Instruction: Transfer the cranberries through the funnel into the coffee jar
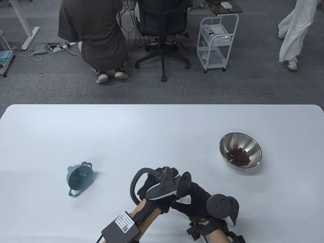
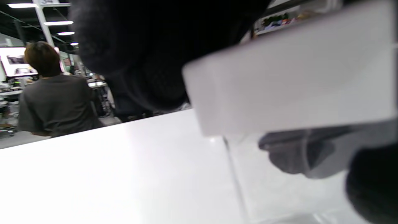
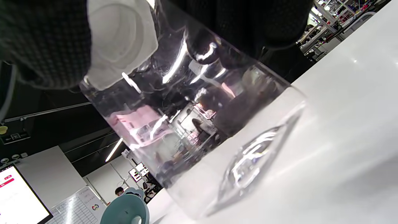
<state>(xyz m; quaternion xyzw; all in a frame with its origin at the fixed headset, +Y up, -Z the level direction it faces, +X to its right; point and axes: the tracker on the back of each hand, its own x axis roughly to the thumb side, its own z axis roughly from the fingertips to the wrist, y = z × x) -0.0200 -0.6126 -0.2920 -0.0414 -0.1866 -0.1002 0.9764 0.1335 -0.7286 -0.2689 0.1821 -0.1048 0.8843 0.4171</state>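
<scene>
A clear glass coffee jar with a white lid stands on the white table near the front centre. In the table view both hands hide it. My left hand grips the lid from above, its fingers over it. My right hand holds the jar's glass body, its fingers wrapped round the wall. A teal funnel lies on its side at the left and also shows in the right wrist view. A steel bowl holds dark red cranberries at the right.
The funnel lies about a hand's width left of my hands, and the bowl stands to the right and a little farther back. Beyond the table's far edge are a seated person, an office chair and a white cart.
</scene>
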